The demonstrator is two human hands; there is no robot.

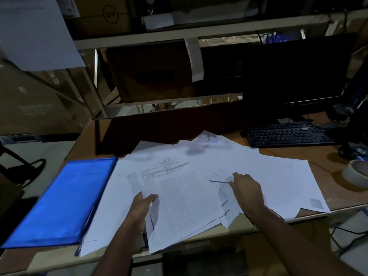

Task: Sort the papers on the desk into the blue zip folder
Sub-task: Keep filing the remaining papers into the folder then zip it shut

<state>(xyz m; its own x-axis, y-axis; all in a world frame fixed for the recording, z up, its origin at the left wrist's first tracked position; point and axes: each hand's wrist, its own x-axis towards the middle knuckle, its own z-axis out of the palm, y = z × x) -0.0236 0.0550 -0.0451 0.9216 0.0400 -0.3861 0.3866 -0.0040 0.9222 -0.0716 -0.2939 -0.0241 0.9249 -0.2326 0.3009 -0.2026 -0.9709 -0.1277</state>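
Head view. A loose spread of papers [249,168] is lying across the middle of the brown bench [298,154], several sheets overlapping at different angles and some overhanging the near edge. The folder [59,200], blue and flat, is lying at the left of the papers, its right edge touching or slightly under the leftmost sheet; its zip pull is hanging at its near right corner. A printed form [179,196] with a table of fine rows is lying on top of the papers, just right of the folder. The left hand [142,204] is gripping this form at its left edge, thumb on top and fingers underneath. The right hand [247,188] is resting palm down on the papers to the right of the form, fingers [236,175] curled and pressing on a sheet, closed on nothing that can be seen. A black keyboard [288,135] is sitting beyond the papers, at their far right, with a dark monitor [292,72] behind it. A tape roll [356,172] is lying right of the papers, near the bench's right edge.
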